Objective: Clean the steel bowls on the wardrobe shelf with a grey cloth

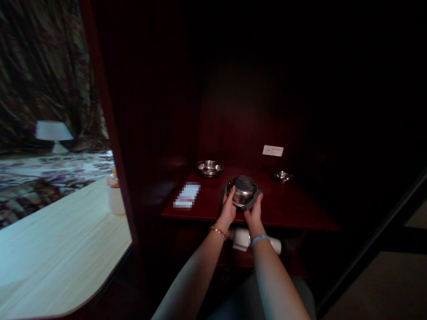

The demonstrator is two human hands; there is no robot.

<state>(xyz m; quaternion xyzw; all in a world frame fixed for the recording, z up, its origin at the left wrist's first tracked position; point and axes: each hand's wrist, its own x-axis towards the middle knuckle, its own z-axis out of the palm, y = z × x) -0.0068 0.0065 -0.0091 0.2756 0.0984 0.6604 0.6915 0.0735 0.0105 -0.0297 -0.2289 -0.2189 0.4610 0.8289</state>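
Note:
Between my two hands a shiny metal bowl [243, 189] is held bottom up, above the dark red shelf [287, 206]. My left hand [228, 206] grips its left rim, thumb on the outer wall. At the right rim, my right hand [255, 210] presses a grey cloth [255, 200] against the bowl. A wider metal bowl [209, 168] stands upright at the back left of the shelf. Another small metal bowl [283, 177] is at the back right, below the socket.
A blurred-out pale rectangle [187, 195] lies on the shelf's left side. White objects [240, 239] sit on a lower level under my wrists. The wall socket [273, 150] is behind. To the left are a cabinet side, a light wooden table [66, 249] and a lamp [55, 133].

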